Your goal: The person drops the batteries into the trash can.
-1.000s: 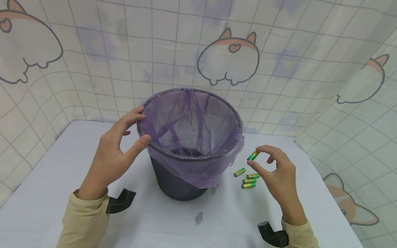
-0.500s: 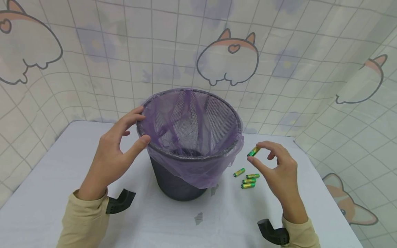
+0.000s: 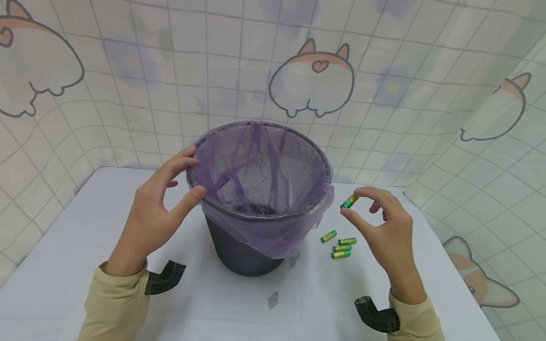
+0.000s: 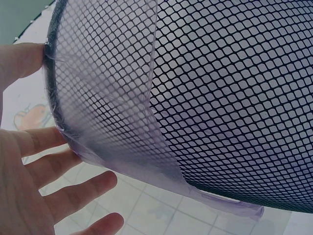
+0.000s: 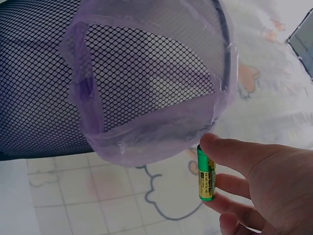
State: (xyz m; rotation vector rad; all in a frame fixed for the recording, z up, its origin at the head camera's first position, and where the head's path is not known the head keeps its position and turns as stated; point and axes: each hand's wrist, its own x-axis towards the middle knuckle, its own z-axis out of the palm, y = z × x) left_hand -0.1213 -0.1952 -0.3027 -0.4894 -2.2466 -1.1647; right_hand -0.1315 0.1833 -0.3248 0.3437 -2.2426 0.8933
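A black mesh trash can (image 3: 232,251) stands on the white table, lined with a purple garbage bag (image 3: 268,237) folded over its rim. My left hand (image 3: 153,215) is at the can's left side, its thumb and a couple of fingertips touching the bag-covered rim; in the left wrist view the fingers (image 4: 78,193) are spread and fairly straight. To the right of the can, my right hand (image 3: 386,232) pinches a green and yellow battery (image 3: 350,201) by its ends between thumb and fingers, raised above the table. The right wrist view shows this battery (image 5: 206,176) close beside the bag's edge.
Several more batteries (image 3: 341,254) lie on the table (image 3: 204,312) right of the can, below my right hand. Two small grey patches mark the tabletop, one of them the nearer patch (image 3: 273,300). A tiled-pattern curtain (image 3: 239,61) with corgi drawings encloses the back and sides.
My right hand has risen slightly with the battery, moving a little farther from the table. The left hand and the trash can have stayed in place.
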